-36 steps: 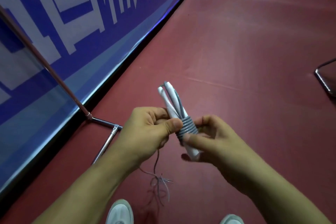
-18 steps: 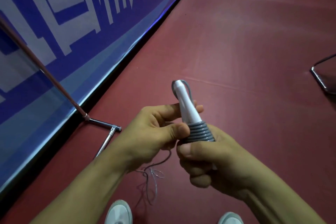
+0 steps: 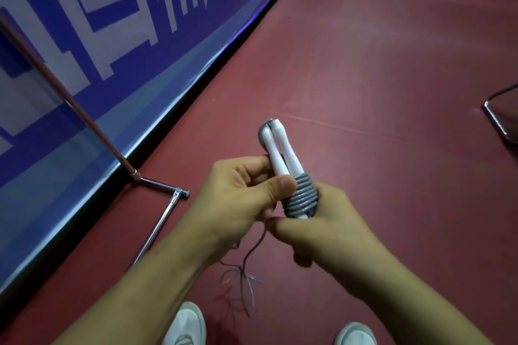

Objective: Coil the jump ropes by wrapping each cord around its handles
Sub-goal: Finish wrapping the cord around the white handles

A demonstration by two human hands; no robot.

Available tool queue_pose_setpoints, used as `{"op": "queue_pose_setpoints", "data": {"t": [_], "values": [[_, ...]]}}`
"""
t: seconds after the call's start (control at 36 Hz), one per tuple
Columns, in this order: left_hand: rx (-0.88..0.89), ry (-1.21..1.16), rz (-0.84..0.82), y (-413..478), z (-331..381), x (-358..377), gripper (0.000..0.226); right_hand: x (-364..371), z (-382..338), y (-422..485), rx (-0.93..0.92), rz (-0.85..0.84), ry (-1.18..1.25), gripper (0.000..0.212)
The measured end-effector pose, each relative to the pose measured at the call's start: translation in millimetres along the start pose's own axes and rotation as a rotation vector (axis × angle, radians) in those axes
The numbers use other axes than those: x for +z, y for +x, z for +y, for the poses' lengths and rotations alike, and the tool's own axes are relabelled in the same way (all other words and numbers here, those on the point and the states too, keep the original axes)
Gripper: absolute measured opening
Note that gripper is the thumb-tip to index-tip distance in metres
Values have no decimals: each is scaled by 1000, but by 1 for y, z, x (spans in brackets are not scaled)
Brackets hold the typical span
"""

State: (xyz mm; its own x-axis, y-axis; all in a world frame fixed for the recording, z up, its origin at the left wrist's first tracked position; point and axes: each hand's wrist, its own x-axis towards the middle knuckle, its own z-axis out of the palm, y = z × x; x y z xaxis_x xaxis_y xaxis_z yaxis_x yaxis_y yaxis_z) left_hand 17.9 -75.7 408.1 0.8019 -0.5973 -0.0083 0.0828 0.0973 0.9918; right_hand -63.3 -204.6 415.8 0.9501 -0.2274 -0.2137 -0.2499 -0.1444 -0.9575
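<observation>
"Jump rope [image 3: 293, 169]: where is it, and what has hold of it?" (trainee)

"It is held in the air above the floor [image 3: 378, 78], between both hands. Its two white handles [image 3: 286, 145] lie side by side, pointing up and away from me. The grey cord [image 3: 301, 197] is wound in tight turns round their lower half. My left hand [image 3: 235, 199] is curled about the handles, thumb pressed on the top turns. My right hand [image 3: 325, 232] is closed round the lower ends, beneath the turns." (operator)

"What could go wrong from here?" (trainee)

"I judge three risks. If the thumb lifts, the upper turns may spring loose, since the cord looks stiff. The unwound tail [image 3: 243, 274] drops from between the hands, and I cannot tell which hand guides it. It lies in tangled loops on the floor near my shoes [image 3: 186, 325], so a pull could tighten a knot, or a shoe could pin it. If the right hand slackens, the handles could slide apart." (operator)

"Any writing?" (trainee)

"Large white characters run across the blue banner [image 3: 126, 22] at left. They are cropped and steeply slanted, and I cannot read them. No brand or label shows on the handles." (operator)
</observation>
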Motion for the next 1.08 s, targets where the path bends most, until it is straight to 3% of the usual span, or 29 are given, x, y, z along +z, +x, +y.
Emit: {"op": "queue_pose_setpoints", "data": {"t": [0.11,0.31,0.42,0.53,0.58,0.67,0.81,0.86,0.97,1.08], "values": [[-6,-28,-165,0,6,-13,47,-9,-11,-6,145,-399,429,38],[-2,-47,-306,2,9,-16,45,-18,-1,-5,307,-883,952,19],[-31,-10,-275,4,10,-15,43,-21,9,-1,419,-1037,1089,22],[-29,27,-189,4,5,-8,25,-23,9,-1,477,-941,991,23],[-43,65,-96,4,2,-8,19,-23,6,0,462,-663,714,31],[-63,178,79,7,-2,-10,9,-17,4,2,237,-220,222,30],[-9,301,96,6,-5,-4,8,5,9,-1,-2,57,-109,23],[15,232,32,3,-2,-5,9,8,9,-1,2,47,2,28],[63,184,-110,1,8,-15,16,0,-3,-4,158,-165,329,35],[57,137,-167,2,9,-20,19,-10,-10,-7,297,-344,483,22]]}}
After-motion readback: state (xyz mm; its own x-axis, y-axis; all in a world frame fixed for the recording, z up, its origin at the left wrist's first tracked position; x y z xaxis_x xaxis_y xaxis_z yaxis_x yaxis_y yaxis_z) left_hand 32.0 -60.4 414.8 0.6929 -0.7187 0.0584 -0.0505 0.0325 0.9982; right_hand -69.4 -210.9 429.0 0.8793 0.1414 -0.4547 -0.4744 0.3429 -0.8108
